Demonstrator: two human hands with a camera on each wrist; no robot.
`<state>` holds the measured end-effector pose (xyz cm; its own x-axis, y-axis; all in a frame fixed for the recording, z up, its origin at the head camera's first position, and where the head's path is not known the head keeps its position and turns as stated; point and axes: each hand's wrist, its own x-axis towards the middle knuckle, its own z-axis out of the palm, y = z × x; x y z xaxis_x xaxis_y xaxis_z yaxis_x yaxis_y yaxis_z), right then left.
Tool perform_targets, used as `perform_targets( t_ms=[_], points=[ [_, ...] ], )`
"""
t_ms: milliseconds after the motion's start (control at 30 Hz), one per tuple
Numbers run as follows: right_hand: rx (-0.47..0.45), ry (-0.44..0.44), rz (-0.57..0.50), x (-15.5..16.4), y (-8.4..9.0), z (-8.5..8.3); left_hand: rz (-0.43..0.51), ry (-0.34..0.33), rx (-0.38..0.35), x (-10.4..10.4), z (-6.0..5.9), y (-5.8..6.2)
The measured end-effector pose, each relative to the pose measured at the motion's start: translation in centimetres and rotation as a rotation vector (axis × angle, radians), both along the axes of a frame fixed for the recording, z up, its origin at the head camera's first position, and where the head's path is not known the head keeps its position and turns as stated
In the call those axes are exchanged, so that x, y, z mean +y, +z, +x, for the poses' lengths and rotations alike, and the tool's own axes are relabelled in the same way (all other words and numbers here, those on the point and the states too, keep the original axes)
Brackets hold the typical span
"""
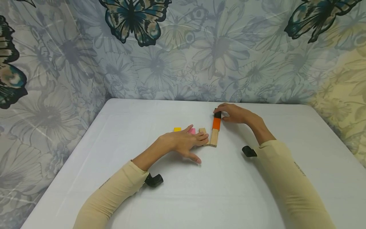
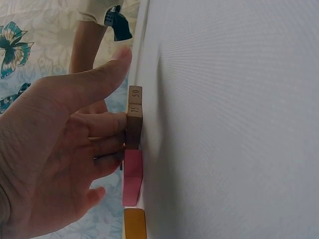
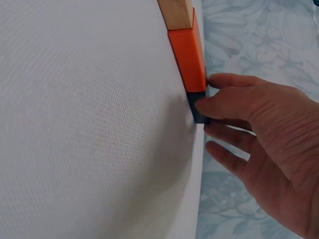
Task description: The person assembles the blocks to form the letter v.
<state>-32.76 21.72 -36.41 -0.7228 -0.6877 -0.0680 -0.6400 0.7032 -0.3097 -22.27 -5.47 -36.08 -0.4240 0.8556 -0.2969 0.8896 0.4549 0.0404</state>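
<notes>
A row of blocks runs away from me on the white table: a plain wooden block point(image 1: 214, 138), an orange block point(image 1: 216, 124), then a black block point(image 1: 218, 114) at the far end. My right hand point(image 1: 235, 113) pinches the black block between thumb and fingers, which shows closely in the right wrist view. Beside the row stands a second wooden block point(image 1: 202, 130). Stretched fingers of my left hand point(image 1: 186, 141) touch the wooden blocks, with the thumb spread apart. End faces marked 50 and 75 appear in the left wrist view. A pink block point(image 2: 132, 178) lies partly behind that hand.
Left of the pink block lies a yellow block point(image 1: 177, 129). The white table point(image 1: 200, 197) ends at a back edge just beyond the right hand. A floral, butterfly-patterned cloth point(image 1: 160, 70) hangs behind it. Black wrist cameras point(image 1: 154, 180) sit under both sleeves, close to the tabletop.
</notes>
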Motion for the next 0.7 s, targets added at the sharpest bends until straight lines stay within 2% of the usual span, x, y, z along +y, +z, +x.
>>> perform_targets(
  t_ms=[467,700],
  points=[
    [-0.007,-0.026,0.024,-0.1,0.1,0.4,-0.002,-0.004,0.016,-0.1,0.1,0.0],
    [0.009,-0.052,0.051,0.0,1.8,1.9,-0.014,0.0,0.02,0.0,0.1,0.0]
  ],
)
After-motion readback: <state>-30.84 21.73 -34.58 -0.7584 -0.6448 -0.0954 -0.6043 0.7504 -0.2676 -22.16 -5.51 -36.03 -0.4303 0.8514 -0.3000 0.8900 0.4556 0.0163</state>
